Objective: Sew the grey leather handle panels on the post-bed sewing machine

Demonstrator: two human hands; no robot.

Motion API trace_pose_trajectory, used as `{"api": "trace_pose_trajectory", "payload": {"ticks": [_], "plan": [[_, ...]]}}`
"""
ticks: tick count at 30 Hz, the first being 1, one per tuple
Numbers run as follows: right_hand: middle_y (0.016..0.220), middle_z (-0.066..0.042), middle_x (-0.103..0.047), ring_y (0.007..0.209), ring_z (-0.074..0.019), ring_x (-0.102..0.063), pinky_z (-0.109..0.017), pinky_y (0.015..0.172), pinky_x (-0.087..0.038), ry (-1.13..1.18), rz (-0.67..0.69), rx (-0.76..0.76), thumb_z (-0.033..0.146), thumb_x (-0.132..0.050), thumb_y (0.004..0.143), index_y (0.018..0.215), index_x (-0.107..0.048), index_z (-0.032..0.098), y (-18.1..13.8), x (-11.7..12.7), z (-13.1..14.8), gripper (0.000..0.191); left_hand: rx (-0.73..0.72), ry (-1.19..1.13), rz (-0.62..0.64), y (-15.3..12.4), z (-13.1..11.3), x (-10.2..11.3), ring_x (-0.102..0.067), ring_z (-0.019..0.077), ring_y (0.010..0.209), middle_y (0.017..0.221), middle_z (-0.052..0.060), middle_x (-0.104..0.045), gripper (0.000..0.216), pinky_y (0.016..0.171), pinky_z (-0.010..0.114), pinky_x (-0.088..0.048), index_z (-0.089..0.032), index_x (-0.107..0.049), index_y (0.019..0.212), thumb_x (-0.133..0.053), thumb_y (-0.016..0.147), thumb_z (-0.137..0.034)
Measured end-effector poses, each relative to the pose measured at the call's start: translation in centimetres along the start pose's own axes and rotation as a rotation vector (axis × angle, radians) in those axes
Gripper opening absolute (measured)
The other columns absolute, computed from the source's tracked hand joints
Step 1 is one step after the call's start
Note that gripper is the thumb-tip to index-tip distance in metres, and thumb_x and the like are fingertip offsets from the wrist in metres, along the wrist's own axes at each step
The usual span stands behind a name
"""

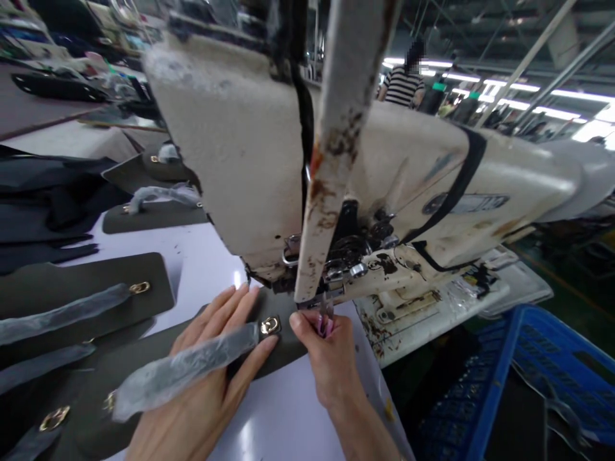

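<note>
My left hand (211, 365) lies flat with fingers spread on a dark olive bag panel (110, 358), passing under its plastic-wrapped handle (187, 371). A gold ring fitting (270, 325) joins the handle to the panel near my thumb. The panel's far end sits below the head of a worn cream sewing machine (250, 147). My right hand (331, 358) is closed around small pink-handled scissors (325, 323), with metal blades pointing up beside the presser area. Its thumb and fingertips are at the panel's right edge. The needle is hidden behind the machine's slanted bar (331, 160).
More olive panels (158, 218) with wrapped handles lie on the white table (196, 253) to the left, near black fabric pieces (43, 198). A blue plastic crate (504, 378) stands at the lower right. A person in a striped shirt (401, 86) is in the background.
</note>
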State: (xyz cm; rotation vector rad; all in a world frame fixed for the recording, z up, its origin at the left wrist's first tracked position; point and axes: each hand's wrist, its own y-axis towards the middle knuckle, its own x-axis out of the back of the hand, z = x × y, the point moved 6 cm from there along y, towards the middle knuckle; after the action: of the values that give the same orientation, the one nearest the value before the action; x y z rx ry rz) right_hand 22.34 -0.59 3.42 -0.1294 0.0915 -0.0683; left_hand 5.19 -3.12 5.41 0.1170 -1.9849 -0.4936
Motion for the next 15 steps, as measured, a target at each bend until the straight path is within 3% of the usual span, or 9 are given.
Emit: {"api": "trace_pose_trajectory", "payload": {"ticks": [4, 7, 11, 15], "plan": [[0.059, 0.006, -0.025, 0.058, -0.01, -0.018, -0.025, 0.052, -0.018, 0.104, 0.039, -0.052, 0.034, -0.064, 0.084, 0.056, -0.05, 0.018, 0.0, -0.3, -0.3, 0.036, -0.183, -0.019, 0.062, 1.7, -0.7, -0.7, -0.048, 0.0368, 0.136, 0.145, 0.009, -0.056, 0.042, 0.11, 0.059, -0.039, -0.03, -0.062, 0.132, -0.042, 0.096, -0.039], [0.057, 0.007, -0.027, 0.057, -0.0094, -0.017, -0.025, 0.05, -0.018, 0.182, 0.019, -0.072, 0.033, -0.068, 0.08, 0.055, -0.051, 0.017, 0.2, -0.4, -0.6, 0.035, -0.199, -0.121, 0.118, 1.6, -0.3, -0.8, -0.045, 0.0382, 0.139, 0.14, 0.005, -0.061, 0.039, 0.112, 0.065, -0.032, -0.035, -0.073, 0.114, -0.038, 0.097, -0.032], [0.055, 0.007, -0.03, 0.055, -0.0086, -0.018, -0.024, 0.049, -0.02, 0.227, -0.012, -0.11, 0.034, -0.072, 0.076, 0.055, -0.053, 0.017, 0.6, -0.6, -1.1, 0.034, 0.164, -0.536, 0.097, 3.0, 0.9, -0.8, -0.054, 0.0376, 0.131, 0.122, 0.007, -0.072, 0.02, 0.119, 0.061, -0.023, -0.028, -0.077, 0.095, -0.069, 0.079, -0.037], [0.056, 0.007, -0.032, 0.055, -0.0083, -0.017, -0.024, 0.048, -0.019, 0.233, -0.028, -0.113, 0.033, -0.074, 0.075, 0.056, -0.053, 0.017, 1.0, -0.6, -1.3, 0.033, 0.383, -0.838, -0.017, 4.4, 1.2, -1.0, -0.06, 0.0338, 0.123, 0.104, 0.006, -0.077, 0.019, 0.115, 0.05, -0.037, -0.023, -0.073, 0.083, -0.08, 0.067, -0.03]]}}
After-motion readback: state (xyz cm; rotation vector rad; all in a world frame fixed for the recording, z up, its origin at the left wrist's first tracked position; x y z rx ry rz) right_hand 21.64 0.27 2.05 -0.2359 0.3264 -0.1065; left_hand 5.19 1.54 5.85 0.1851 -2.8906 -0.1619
